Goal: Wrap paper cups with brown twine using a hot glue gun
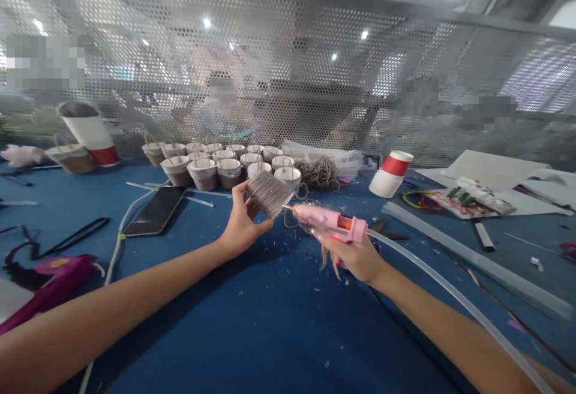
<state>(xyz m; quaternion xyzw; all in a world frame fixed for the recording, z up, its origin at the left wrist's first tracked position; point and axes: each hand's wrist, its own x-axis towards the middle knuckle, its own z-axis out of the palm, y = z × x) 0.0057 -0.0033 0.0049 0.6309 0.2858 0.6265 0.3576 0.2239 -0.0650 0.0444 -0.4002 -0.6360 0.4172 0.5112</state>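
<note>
My left hand [243, 223] is closed on a small twine-wrapped cup [269, 193], held tilted on its side above the blue table [252, 322]. My right hand [355, 256] grips a pink glue gun [330, 221], whose nozzle tip touches or almost touches the cup's side. A long clear glue stick [450, 298] runs out of the gun's back along my right forearm. Just behind the cup stand several finished little wrapped cups with wire handles [216, 163], and a loose tangle of twine [318, 172] lies beside them.
A dark phone [155, 211] with a white cable lies at the left. A magenta glue gun [49, 280] rests near the left edge. Red-and-white paper cups [390, 173] lie at the right, another [92, 133] at far left. Glue sticks [477, 259], papers and a perforated metal screen [288, 82] lie behind.
</note>
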